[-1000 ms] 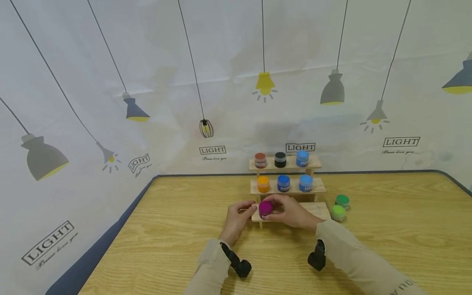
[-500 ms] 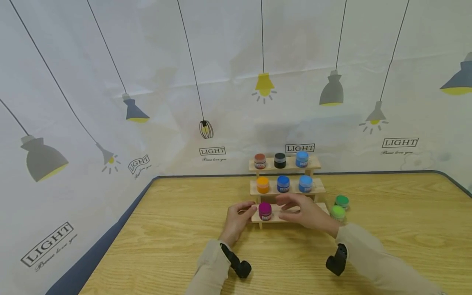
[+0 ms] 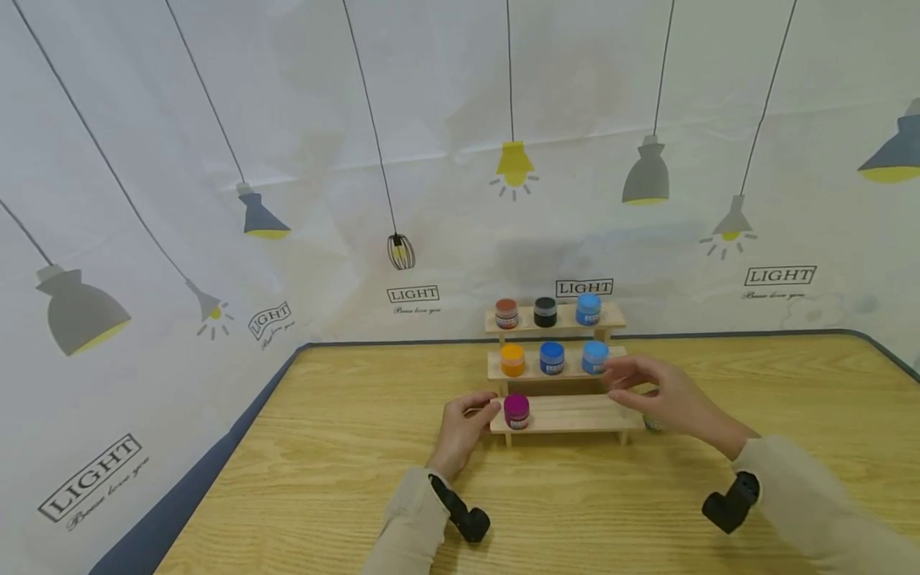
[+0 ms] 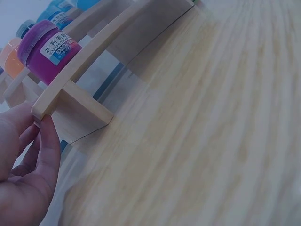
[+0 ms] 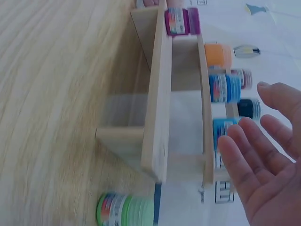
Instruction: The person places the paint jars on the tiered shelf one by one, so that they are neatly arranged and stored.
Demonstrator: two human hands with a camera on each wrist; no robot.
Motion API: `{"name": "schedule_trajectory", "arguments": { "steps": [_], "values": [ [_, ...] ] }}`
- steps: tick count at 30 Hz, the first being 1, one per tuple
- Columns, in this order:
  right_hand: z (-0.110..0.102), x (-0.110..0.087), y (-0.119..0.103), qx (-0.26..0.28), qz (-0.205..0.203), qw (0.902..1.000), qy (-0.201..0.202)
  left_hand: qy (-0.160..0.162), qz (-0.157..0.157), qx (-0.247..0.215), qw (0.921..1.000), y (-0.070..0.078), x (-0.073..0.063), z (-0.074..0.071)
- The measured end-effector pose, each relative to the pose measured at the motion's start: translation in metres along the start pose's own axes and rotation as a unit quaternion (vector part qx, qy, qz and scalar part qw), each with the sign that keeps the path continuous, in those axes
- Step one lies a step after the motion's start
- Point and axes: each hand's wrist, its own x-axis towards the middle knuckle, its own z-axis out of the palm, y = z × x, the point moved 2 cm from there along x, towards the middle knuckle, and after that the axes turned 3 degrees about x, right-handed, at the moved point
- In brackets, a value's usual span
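A stepped wooden display rack [image 3: 568, 421] stands on the table with gouache jars on its tiers. My left hand [image 3: 460, 431] pinches the left end of the lowest tier between thumb and fingers, as the left wrist view also shows. On that tier, close by this hand, stands an upright purple paint jar [image 3: 516, 412]. My right hand [image 3: 672, 399] hovers at the rack's right end, fingers spread apart and holding nothing. It overlaps a light green jar [image 5: 124, 209], which stands on the table beside the rack, and mostly hides it in the head view.
Orange [image 3: 513, 360], dark blue [image 3: 552, 358] and light blue [image 3: 595, 357] jars line the middle tier. Red-brown [image 3: 506, 313], black [image 3: 545, 312] and light blue jars [image 3: 588, 310] stand on the top tier. A wall cloth printed with lamps hangs behind the table [image 3: 345, 447].
My right hand has let go of the purple jar, leaving it on the lowest tier, and has moved right to the green jars. The left hand stays in place.
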Motion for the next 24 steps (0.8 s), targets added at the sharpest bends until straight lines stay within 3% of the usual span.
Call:
{"name": "schedule_trajectory", "arguments": {
  "steps": [11, 24],
  "values": [
    [-0.026, -0.024, 0.033, -0.062, 0.074, 0.9951, 0.022, -0.003, -0.016, -0.003, 0.9999, 0.001, 0.001, 0.001],
    [-0.034, -0.04, 0.055, -0.081, 0.102, 0.9909, 0.034, -0.003, -0.016, 0.001, 0.9999, 0.0, 0.001, 0.0]
  ]
}}
